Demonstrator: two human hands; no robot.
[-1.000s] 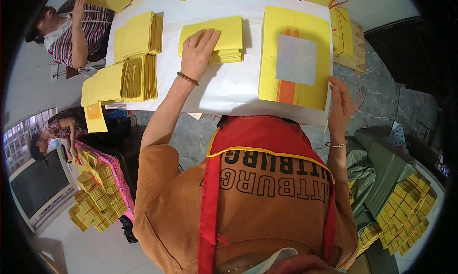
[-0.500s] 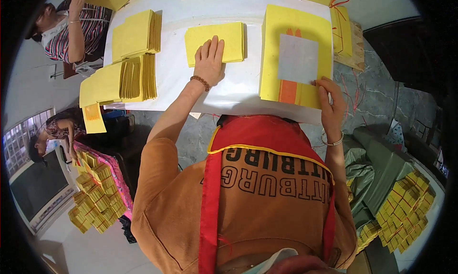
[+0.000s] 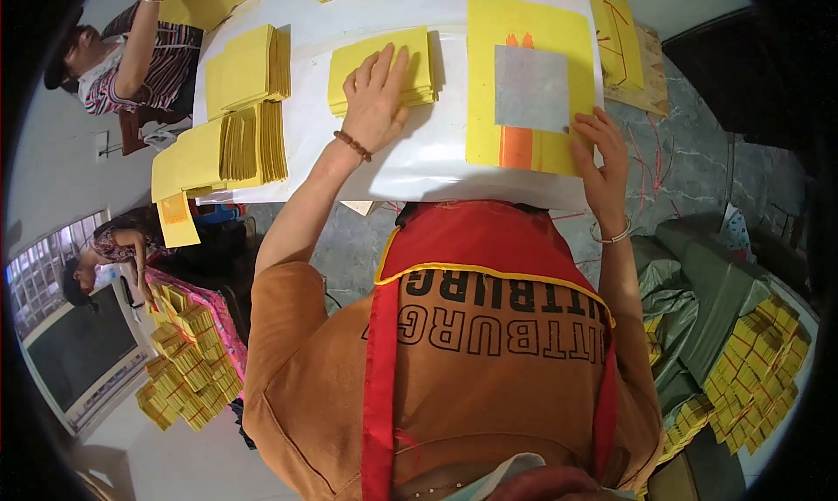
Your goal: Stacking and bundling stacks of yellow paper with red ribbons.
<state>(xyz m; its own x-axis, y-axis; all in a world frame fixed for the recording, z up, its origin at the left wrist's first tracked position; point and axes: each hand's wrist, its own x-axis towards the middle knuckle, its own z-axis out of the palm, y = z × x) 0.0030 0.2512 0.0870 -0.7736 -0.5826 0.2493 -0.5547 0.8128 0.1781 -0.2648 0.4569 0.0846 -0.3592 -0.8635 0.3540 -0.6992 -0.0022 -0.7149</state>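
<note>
Near the middle of the white-covered table, my left hand [image 3: 377, 99] rests on a small pile of folded yellow paper [image 3: 347, 66], its fingers stretched out over the top. My right hand [image 3: 602, 156] is at the right edge of a large flat yellow sheet [image 3: 483, 82], fingers apart and fingertips touching that edge. A silver-grey square [image 3: 531, 86] sits in the middle of this sheet, with an orange printed band [image 3: 516, 147] below it. Whether more sheets lie under it I cannot tell.
Thick stacks of folded yellow paper [image 3: 240, 69] stand at the table's left, one with a piece hanging off the edge. A tied yellow bundle [image 3: 618, 51] is at the right. Two people [image 3: 144, 65] work at the left. Piled yellow bundles [image 3: 759, 370] lie lower right.
My left hand has shifted slightly on the folded pile, whose layers now fan a little at the lower edge. My right fingers have spread at the sheet's edge. The whole view has shifted slightly.
</note>
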